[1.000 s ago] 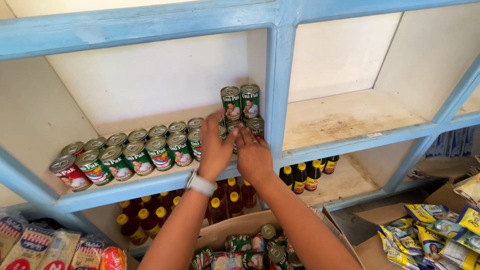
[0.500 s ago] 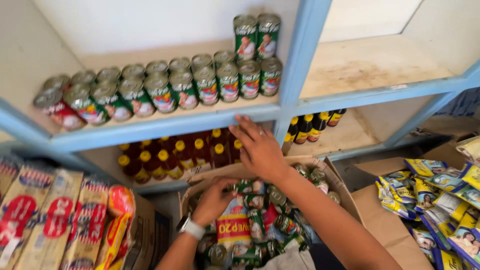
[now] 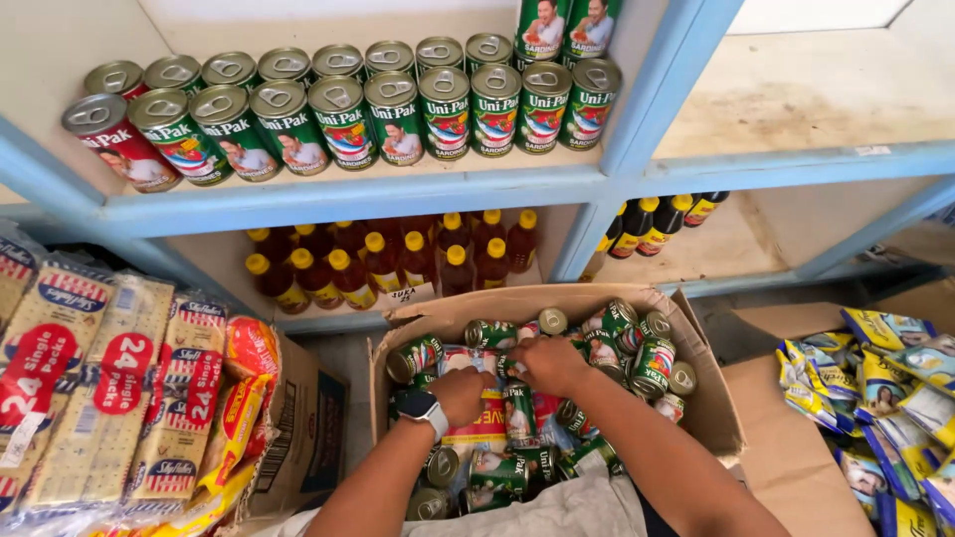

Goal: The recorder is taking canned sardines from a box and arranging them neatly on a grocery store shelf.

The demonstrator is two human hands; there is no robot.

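Both my hands reach down into an open cardboard box point(image 3: 716, 413) full of loose green-labelled tins point(image 3: 637, 353). My left hand point(image 3: 460, 391), with a smartwatch point(image 3: 426, 408) on the wrist, curls its fingers round a tin near the box's middle. My right hand point(image 3: 549, 364) lies just right of it, fingers closed over another tin. On the blue shelf point(image 3: 348, 194) above stands a row of the same tins point(image 3: 443, 109), two deep, with two more tins point(image 3: 567, 28) stacked on top at the right end.
Bottles with yellow caps point(image 3: 398, 259) fill the lower shelf, and dark bottles point(image 3: 657, 221) stand in the bay to the right. Cracker packs point(image 3: 109, 388) lie on the left. Yellow and blue sachets point(image 3: 885, 388) lie in a box on the right. The upper right bay point(image 3: 806, 94) holds nothing.
My hands have come down from the shelf tins into the box. The right hand, open in the air half a second ago, now rests among the tins beside the left.
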